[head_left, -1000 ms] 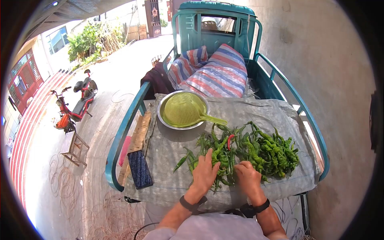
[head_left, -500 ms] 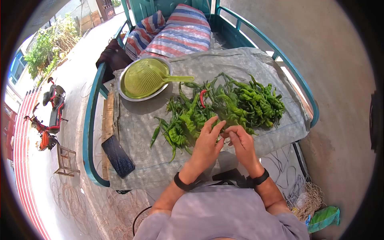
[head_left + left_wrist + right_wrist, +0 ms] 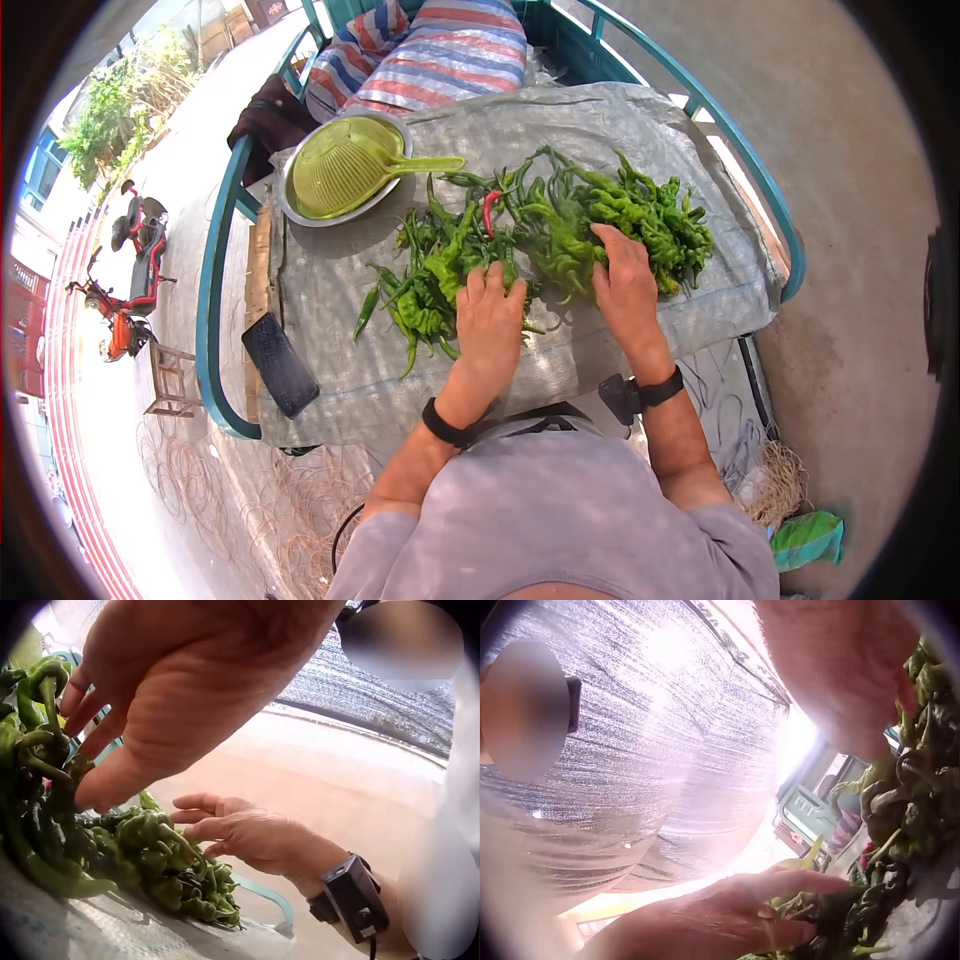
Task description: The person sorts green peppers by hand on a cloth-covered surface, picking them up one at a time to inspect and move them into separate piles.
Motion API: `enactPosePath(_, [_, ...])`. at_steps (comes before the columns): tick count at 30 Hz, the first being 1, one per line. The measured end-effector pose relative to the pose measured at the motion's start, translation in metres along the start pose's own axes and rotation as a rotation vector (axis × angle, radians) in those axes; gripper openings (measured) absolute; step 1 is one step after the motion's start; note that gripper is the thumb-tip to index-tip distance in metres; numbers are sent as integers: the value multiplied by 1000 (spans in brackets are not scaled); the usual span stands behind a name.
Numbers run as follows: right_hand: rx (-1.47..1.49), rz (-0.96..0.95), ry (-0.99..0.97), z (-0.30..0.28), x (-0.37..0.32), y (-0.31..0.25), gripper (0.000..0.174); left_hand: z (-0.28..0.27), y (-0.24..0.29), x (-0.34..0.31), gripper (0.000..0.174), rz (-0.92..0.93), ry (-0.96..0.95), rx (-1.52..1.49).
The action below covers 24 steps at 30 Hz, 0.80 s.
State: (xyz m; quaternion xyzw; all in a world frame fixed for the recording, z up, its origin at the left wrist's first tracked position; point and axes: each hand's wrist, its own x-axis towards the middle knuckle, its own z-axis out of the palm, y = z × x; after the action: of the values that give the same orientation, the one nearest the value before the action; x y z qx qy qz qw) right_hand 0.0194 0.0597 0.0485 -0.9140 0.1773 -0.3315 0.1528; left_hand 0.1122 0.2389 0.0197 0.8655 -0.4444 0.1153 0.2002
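Left hand (image 3: 490, 315) and right hand (image 3: 625, 285), fingers straight (gripping nothing), fingertips resting on the green peppers (image 3: 560, 225).

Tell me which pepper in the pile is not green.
The one red pepper, lying in the pile beyond the left hand, toward the strainer; every other pepper is green.

Bare tarp (image 3: 330, 300) open front-left of pepper pile (image 3: 560, 225), also along near edge; low pass possible there. Narrow strip of tarp btwn left hand (image 3: 490, 320) and right hand (image 3: 625, 285), both lying flat on pile. Blocked back-left by basin (image 3: 285, 205) w/ strainer (image 3: 340, 165), handle reaching toward peppers. Dark case (image 3: 280, 362) at left edge, beside teal rail (image 3: 212, 290). Striped sacks (image 3: 450, 50) closing off far side.
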Motion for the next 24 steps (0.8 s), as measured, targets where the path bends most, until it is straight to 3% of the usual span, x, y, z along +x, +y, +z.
enactPosePath(6, [42, -27, -275, 7, 12, 30, 38, 6, 9, -5, 41, 1, -77, 37])
enactPosePath(9, [165, -95, -237, 3, 16, 39, 30, -13, 14, 0, 36, -74, 25, -118])
enactPosePath(13, [523, -22, -129, -2, 19, 49, 29, -24, 14, 5, 29, -197, 143, -347])
enactPosePath(16, [941, 95, -161, -6, 26, 45, 28, -34, 23, 8, 28, -423, 13, -716])
enactPosePath(17, [1100, 79, -188, -10, 27, 39, 28, -36, 28, 11, 31, -420, 23, -809])
enactPosePath(20, [1445, 224, -386, -9, 29, 20, 31, -34, 41, 19, 44, -394, 77, -1050])
enactPosePath(22, [1438, 279, -525, -2, 25, 10, 37, -24, 45, 23, 53, -356, 143, -1157])
enactPosePath(24, [1411, 339, -726, 5, 21, 12, 40, -13, 44, 23, 58, -436, 80, -1182])
